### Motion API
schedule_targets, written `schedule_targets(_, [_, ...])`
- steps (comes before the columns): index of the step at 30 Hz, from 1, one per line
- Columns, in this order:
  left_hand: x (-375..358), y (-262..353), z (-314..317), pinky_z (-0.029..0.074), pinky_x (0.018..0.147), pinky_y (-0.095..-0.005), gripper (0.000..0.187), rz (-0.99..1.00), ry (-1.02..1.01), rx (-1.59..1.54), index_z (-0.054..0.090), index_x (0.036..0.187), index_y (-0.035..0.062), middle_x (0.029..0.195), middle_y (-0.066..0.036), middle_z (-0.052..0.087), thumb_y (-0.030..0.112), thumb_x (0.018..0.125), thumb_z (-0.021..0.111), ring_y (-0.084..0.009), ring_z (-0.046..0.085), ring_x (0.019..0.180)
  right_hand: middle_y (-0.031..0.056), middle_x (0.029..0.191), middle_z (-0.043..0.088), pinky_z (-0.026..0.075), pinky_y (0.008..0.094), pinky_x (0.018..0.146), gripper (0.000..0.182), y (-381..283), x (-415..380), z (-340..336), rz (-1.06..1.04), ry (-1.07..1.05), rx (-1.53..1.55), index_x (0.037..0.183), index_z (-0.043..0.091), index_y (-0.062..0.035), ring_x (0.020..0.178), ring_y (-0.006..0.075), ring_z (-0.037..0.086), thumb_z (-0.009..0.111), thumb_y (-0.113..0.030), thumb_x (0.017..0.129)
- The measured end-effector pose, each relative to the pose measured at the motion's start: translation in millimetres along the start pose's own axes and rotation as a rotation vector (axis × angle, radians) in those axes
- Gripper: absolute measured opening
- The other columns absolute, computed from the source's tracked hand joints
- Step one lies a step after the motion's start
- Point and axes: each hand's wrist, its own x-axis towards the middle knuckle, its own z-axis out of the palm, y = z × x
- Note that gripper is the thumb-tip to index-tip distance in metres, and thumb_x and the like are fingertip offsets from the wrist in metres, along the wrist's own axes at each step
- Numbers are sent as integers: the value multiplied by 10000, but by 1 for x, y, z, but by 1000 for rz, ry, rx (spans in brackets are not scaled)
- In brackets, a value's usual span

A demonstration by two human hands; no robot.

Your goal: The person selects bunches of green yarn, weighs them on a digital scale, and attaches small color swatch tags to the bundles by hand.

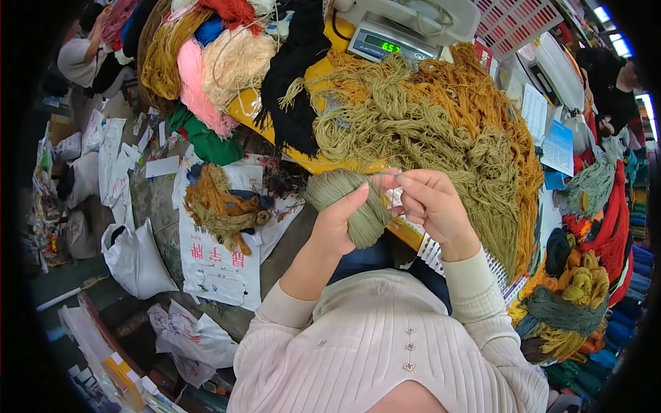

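Observation:
My left hand [339, 219] is wrapped round a ball of sage-green yarn [368, 227], thumb on its near side. Close beside it, my right hand [437, 206] pinches a strand of the same yarn [389, 177] between thumb and fingers. The strand runs from the top of the ball to those fingertips. Just beyond both hands, a large tangled heap of olive-green yarn [420, 127] lies on the yellow table [299, 157], with mustard-orange yarn [475, 79] along its far and right sides.
A digital scale [391, 43] stands at the back. Black yarn [292, 76], pink yarn [200, 89] and cream yarn [237, 65] lie to the left. A white printed sack [220, 272] is on the floor. More skeins [571, 296] are piled right. Other people [82, 58] are farther off.

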Motion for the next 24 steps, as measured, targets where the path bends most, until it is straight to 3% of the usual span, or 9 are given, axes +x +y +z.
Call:
schedule_targets(3, [0,-3,1,368,856,-340,318,13,86,132,415,1106,-43,1135,-117,430,129,842,372,-186,431,1030,-47,538,453,235,147,358,125,-1,0,16,-27,25,-201,831,563,49,394,-2,299,531,-45,755])
schedule_targets(9, [2,2,8,349,869,-324,343,-4,62,178,387,1129,-30,1132,-122,433,162,845,365,-191,445,1014,15,682,537,237,141,374,130,3,2,10,-102,50,-119,848,580,38,438,2,335,527,-9,739])
schedule_targets(12, [6,-2,-3,360,849,-319,308,37,98,284,448,1068,-28,1093,-121,465,170,842,380,-193,463,980,53,727,558,248,145,400,96,8,3,12,-344,98,-163,800,593,23,482,14,364,527,-9,738])
schedule_targets(15, [11,1,-11,363,832,-339,204,-50,165,131,520,922,10,998,-85,520,154,828,411,-175,502,891,62,707,556,265,143,430,92,0,2,3,-229,-98,43,807,576,10,501,30,374,515,-6,741])
schedule_targets(19, [-10,39,-40,387,750,-337,82,115,-120,-162,447,699,110,614,18,457,98,777,470,-93,474,604,-38,522,389,239,178,359,18,-35,3,-34,-89,-220,273,760,512,-34,411,33,312,504,-37,745])
schedule_targets(20, [-25,58,-62,390,696,-296,110,152,-116,-337,422,690,138,578,56,435,60,749,473,-48,447,539,-51,508,352,215,182,346,29,-57,-1,-46,-162,-58,92,719,497,-57,397,32,291,512,-59,744])
schedule_targets(22, [-76,101,-134,371,528,-179,184,391,119,-417,383,635,143,475,85,364,54,796,377,-5,366,410,-65,488,313,159,183,340,133,-109,-7,-93,-343,247,-222,637,445,-106,377,29,242,515,-113,750])
schedule_targets(23, [-106,114,-167,338,466,-135,231,440,81,-623,374,603,139,433,90,323,70,820,335,-10,328,365,-66,468,271,150,193,344,174,-143,-7,-133,-364,444,-48,603,419,-114,369,35,210,502,-98,755])
schedule_targets(24, [-145,118,-202,309,403,-139,241,593,324,-613,370,592,132,417,91,295,93,829,347,-13,292,333,-66,466,246,149,193,350,140,-182,-14,-177,-483,568,106,651,434,-101,369,39,194,484,-101,781])
